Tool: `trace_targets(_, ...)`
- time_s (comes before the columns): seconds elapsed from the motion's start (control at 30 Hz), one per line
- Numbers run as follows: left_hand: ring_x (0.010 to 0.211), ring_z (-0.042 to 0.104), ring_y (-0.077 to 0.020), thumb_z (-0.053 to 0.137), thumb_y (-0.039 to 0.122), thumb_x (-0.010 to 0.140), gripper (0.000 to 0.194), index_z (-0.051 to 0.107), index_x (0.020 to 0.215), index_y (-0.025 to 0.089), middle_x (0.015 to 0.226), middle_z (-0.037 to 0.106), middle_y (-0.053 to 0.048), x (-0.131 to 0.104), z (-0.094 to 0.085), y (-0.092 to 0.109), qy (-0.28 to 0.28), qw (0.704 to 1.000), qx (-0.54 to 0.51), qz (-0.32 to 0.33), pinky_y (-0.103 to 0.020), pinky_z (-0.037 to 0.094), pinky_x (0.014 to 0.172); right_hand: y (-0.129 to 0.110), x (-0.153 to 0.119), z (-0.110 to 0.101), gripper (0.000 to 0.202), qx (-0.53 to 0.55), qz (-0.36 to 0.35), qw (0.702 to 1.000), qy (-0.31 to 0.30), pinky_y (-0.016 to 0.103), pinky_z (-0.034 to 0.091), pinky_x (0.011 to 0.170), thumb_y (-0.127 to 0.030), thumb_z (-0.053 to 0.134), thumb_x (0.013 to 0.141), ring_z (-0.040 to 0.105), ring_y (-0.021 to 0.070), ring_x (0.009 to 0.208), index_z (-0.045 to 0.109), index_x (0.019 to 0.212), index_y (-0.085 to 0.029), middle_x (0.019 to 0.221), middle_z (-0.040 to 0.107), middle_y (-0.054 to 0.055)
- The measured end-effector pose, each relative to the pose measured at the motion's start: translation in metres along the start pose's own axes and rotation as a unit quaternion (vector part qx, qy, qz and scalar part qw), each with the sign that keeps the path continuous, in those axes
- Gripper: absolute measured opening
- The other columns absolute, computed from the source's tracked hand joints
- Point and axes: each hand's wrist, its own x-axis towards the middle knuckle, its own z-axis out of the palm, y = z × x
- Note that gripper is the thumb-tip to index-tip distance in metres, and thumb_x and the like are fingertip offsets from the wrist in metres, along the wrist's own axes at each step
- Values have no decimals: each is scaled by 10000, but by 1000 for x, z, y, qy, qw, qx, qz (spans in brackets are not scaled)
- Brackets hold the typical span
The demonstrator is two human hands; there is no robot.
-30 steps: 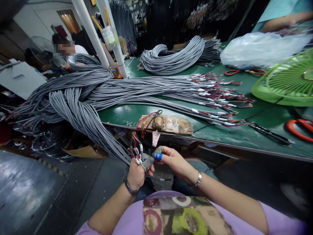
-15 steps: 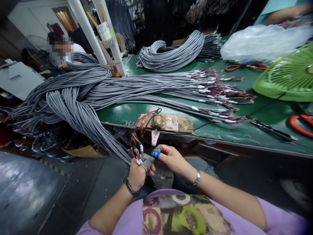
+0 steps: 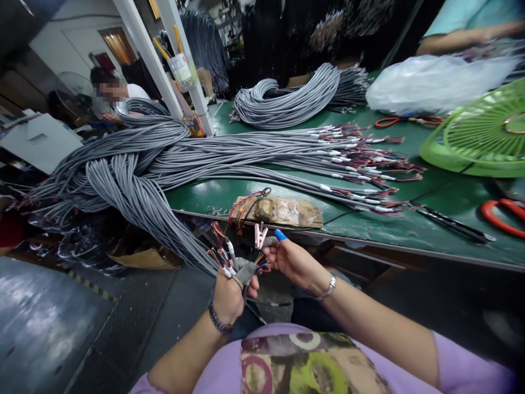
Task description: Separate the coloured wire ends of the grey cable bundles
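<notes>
Coloured wires (image 3: 262,264) point rightward from the clenched left hand (image 3: 229,295) toward the right hand (image 3: 296,266), close but apart, its grip unclear.

Mixed, uneven light falls on the scene: the glossy green bench (image 3: 197,191) carries soft whitish glare near its front edge, and the smooth grey floor (image 3: 30,312) at left shows a broad, pale sheen. The dark background above the bench and the space beneath it sink into deep shadow. Wide-angle distortion tilts the white metal posts (image 3: 150,54) and stretches the green plastic fan (image 3: 484,131). The bare hands (image 3: 232,295) (image 3: 293,262) look fairly clear; the lilac sleeve (image 3: 471,358) blurs toward the dark right corner.
</notes>
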Motion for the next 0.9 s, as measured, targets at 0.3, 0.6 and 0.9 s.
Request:
trace_targets(0.3,326,469,-71,762,496,591,411,565,599,136,445,572,6,10,15,8,0,1000,-19,-11,-172,324,328,-3,20,15,466,-109,-154,982,13,238,378,534,-619,619,730,445,104,532,619,636,-162,571,558,-5)
trace_targets(0.6,324,466,-65,745,487,619,402,561,583,131,442,575,2,14,18,3,-2,1000,-10,-15,-163,331,331,-1,28,24,399,101,-32,994,0,215,418,475,-548,680,725,484,87,477,655,704,-150,572,585,-8)
trace_targets(0.9,320,459,-63,746,476,634,390,567,594,133,439,567,13,11,16,1,-10,1000,5,-8,-160,331,327,1,22,21,456,109,-12,994,-23,215,441,494,-598,551,805,536,96,515,661,782,-157,654,631,20)
